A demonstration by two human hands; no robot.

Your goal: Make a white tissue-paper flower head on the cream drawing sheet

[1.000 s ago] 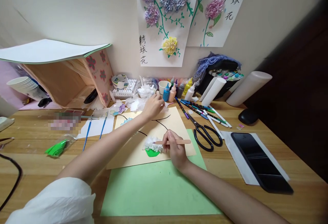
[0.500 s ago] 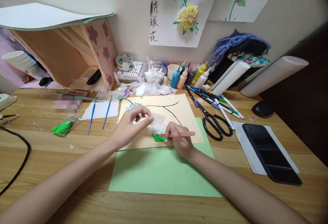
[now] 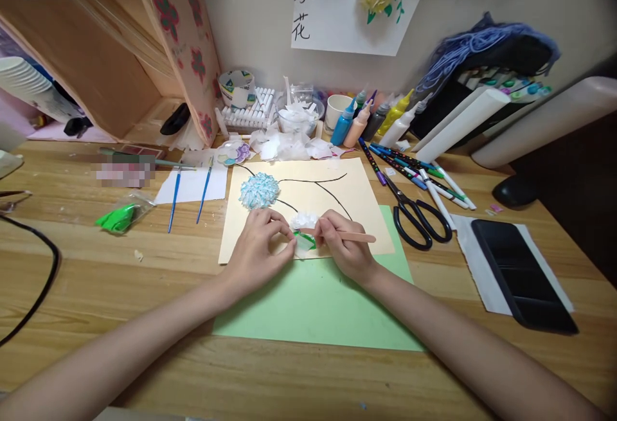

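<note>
A cream sheet [image 3: 337,199] with black drawn stems lies on a green sheet [image 3: 313,312]. A blue paper flower [image 3: 259,190] is stuck on its upper left. Lower down sits a white tissue cluster [image 3: 303,220] over a green patch [image 3: 308,243]. My left hand [image 3: 258,250] pinches a small white tissue piece [image 3: 301,244] at that patch. My right hand [image 3: 344,247] grips a thin wooden stick [image 3: 359,236] whose tip meets the same spot.
Black scissors [image 3: 417,218], markers [image 3: 414,173] and paint bottles [image 3: 359,122] lie to the right, with a dark phone [image 3: 523,273] on white paper. Loose tissue scraps [image 3: 289,144], two blue brushes [image 3: 190,193] and a green bag [image 3: 118,217] are left. A cardboard box [image 3: 120,67] stands behind.
My left hand came back from the tissue pile at the back with a white piece and brought it down to the green patch. The view tilted down and closer.
</note>
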